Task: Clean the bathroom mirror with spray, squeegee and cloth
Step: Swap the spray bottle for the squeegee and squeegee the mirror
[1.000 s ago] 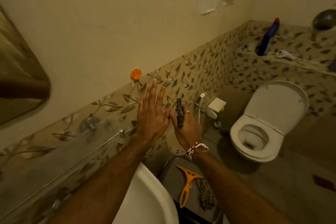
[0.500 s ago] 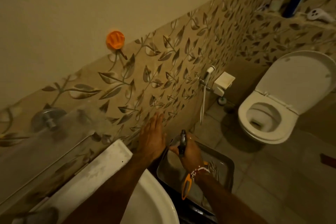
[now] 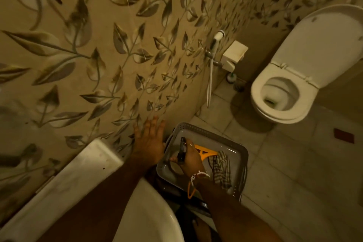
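My right hand (image 3: 191, 160) is shut on the dark trigger head of the spray bottle (image 3: 181, 150), whose pale body reaches down into a grey tray (image 3: 240, 152) beside the sink. In the same tray lie an orange squeegee (image 3: 204, 152), partly under my wrist, and a checked cloth (image 3: 221, 170) to its right. My left hand (image 3: 149, 141) hovers open with fingers spread, just left of the tray and close to the tiled wall. The mirror is out of view.
A white sink (image 3: 151, 220) with a ledge (image 3: 78, 175) fills the lower left. The leaf-patterned tiled wall (image 3: 117, 45) runs behind. A toilet (image 3: 290, 84) with raised lid stands at the right, with a hand shower (image 3: 216, 39) and white box (image 3: 234, 53) on the wall.
The view has tipped down from the wall to the tray. My right hand lowered the spray bottle into the tray; my left hand came down with it, still open.
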The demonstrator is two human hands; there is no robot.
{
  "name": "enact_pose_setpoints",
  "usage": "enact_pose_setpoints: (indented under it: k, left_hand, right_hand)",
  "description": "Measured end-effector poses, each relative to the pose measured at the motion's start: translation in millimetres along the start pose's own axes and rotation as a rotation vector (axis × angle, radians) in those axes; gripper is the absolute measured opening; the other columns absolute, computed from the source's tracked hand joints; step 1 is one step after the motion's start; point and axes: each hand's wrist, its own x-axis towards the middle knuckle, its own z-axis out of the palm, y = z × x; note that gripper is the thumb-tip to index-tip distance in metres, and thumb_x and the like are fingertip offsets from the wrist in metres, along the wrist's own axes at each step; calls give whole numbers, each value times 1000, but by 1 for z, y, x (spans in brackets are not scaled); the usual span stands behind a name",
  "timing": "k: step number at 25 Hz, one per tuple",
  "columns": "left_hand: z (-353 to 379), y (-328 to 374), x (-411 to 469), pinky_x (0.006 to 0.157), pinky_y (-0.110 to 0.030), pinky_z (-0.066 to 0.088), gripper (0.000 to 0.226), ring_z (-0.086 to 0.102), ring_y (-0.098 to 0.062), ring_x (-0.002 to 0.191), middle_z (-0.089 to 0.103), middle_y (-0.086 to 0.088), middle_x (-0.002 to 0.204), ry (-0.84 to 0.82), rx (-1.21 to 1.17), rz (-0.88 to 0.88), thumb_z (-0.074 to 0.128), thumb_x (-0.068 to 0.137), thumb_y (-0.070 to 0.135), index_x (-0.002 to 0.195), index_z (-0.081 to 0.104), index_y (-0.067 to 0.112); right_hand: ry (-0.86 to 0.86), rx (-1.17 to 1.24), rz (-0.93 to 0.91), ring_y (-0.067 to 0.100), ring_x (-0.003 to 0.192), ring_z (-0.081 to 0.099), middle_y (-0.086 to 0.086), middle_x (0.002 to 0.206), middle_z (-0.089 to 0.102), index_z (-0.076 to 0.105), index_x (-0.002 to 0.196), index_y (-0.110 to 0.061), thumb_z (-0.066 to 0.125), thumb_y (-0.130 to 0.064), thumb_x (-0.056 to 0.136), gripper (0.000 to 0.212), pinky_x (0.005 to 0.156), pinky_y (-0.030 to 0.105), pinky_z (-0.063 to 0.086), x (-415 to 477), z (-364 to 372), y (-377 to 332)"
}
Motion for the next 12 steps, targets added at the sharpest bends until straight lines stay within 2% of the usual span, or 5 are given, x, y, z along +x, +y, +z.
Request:
enact_pose_setpoints:
  k: [3,5,7,9,12]
  left_hand:
    - [6,0,0,122,-65,0,83,-11,-32,157,-19,-11,169,-10,-11,3,40,102,44,160,-16,21]
    - [9,0,0,121,-64,0,84,-10,-32,157,-21,-11,168,-15,-1,13,39,102,46,159,-17,21]
    - [10,0,2,121,-64,0,84,-8,-32,157,-20,-11,168,12,-9,18,39,102,46,159,-17,22]
    - [10,0,3,121,-63,3,83,-5,-30,157,-17,-10,169,47,-38,9,41,101,44,160,-14,22]
    - [13,2,3,122,-62,6,82,-3,-30,158,-14,-9,170,75,-44,0,41,101,42,160,-13,22]
  right_hand:
    - [-5,78,41,8,118,50,-11,137,48,37,149,-20,86,-17,75,90,89,9,45,-3,8,4]
    - [-15,94,64,12,126,50,-11,143,45,31,152,-26,80,-12,78,90,101,18,48,-11,9,11]
    - [-14,21,68,10,132,46,-8,152,40,25,154,-31,79,-17,77,95,111,26,41,-24,5,22]
    - [77,-53,109,14,140,37,-4,157,34,25,154,-27,78,-27,76,95,117,30,31,-37,3,34]
    - [270,-183,395,28,148,31,12,160,31,28,155,-13,62,-30,93,73,123,42,28,-45,8,46]
